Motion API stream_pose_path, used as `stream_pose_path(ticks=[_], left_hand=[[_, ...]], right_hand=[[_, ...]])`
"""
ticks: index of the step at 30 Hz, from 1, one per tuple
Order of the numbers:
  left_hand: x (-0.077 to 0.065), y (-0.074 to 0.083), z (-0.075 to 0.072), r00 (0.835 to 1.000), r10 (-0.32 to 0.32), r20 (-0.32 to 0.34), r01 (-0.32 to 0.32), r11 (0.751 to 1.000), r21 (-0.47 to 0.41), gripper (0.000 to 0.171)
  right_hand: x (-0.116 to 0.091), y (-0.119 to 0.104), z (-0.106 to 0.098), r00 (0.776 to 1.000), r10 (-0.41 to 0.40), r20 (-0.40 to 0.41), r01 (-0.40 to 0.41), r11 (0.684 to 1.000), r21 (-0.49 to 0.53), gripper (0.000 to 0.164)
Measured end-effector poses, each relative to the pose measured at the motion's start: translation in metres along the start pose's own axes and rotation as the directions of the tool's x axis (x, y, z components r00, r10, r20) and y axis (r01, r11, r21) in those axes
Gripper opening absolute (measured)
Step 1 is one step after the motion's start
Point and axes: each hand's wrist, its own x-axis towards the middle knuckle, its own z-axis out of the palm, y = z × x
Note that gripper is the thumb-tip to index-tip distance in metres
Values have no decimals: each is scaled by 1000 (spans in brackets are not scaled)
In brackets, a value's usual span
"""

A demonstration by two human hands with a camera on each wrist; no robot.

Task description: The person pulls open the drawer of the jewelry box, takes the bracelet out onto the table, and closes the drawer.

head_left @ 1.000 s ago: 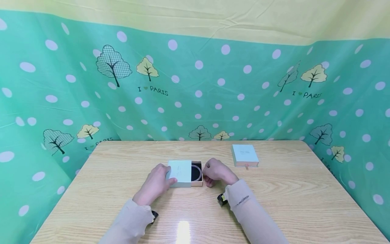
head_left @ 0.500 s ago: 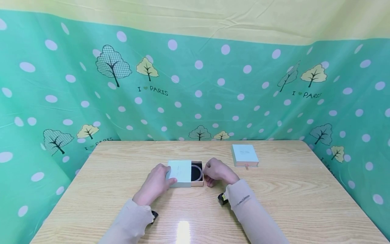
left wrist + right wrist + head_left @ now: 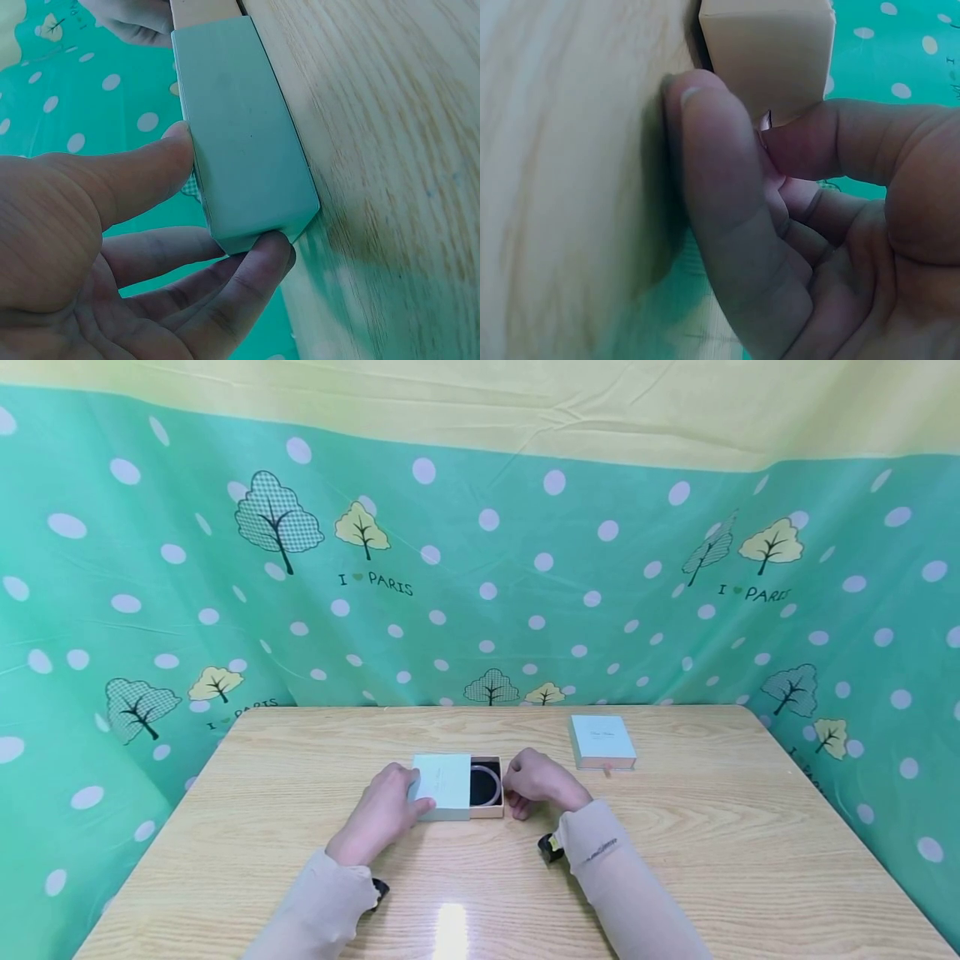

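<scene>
Spread right across the back hung a green curtain (image 3: 480, 635), all pale dots and little trees, and before it stretched a wood-grain table (image 3: 300, 760). In from the near edge came two pale sleeves (image 3: 630, 885), and the hands were busy! The left hand (image 3: 381, 814) gripped the pale blue box cover (image 3: 442, 785), thumb on top, fingers around its closed end. Opposite, the right hand (image 3: 538, 781) worked in a tight pinch, thumb against fingertip, right at the outer end of the pinkish tray (image 3: 487, 812); the bit between them was mostly hidden. Well off to the right and farther back sat a second box (image 3: 603, 739), its front tab poking out. The tray jutted partway from the cover, near the table's middle, and inside, against black lining (image 3: 482, 783), lay a pale ring (image 3: 498, 782), its left part under the cover.
</scene>
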Motion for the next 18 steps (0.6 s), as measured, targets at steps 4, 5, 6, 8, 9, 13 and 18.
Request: stream_pose_path(ticks=[4, 5, 6, 8, 9, 13, 18], left_hand=[[0, 1, 0, 1000, -6, 3, 6, 1000, -1, 56], [-1, 1, 0, 1000, -8, 4, 8, 1000, -2, 56], [-1, 1, 0, 1000, -10, 6, 10, 1000, -2, 57], [-1, 1, 0, 1000, -11, 7, 11, 1000, -4, 57], [-1, 2, 0, 1000, -12, 7, 12, 1000, -6, 57], [-1, 2, 0, 1000, -8, 4, 8, 1000, -7, 57], [-2, 1, -1, 1000, 6, 0, -6, 1000, 7, 55]], right_hand=[[-1, 1, 0, 1000, 2, -1, -2, 1000, 5, 23], [-1, 1, 0, 1000, 3, -1, -3, 1000, 3, 23], [-1, 1, -1, 1000, 4, -1, -4, 1000, 1, 23], [-1, 0, -1, 1000, 8, -1, -8, 1000, -4, 24], [-1, 0, -1, 1000, 11, -1, -11, 1000, -7, 24], [-1, 0, -2, 1000, 19, 3, -19, 1000, -17, 25], [-2, 0, -3, 1000, 29, 5, -29, 999, -13, 24]])
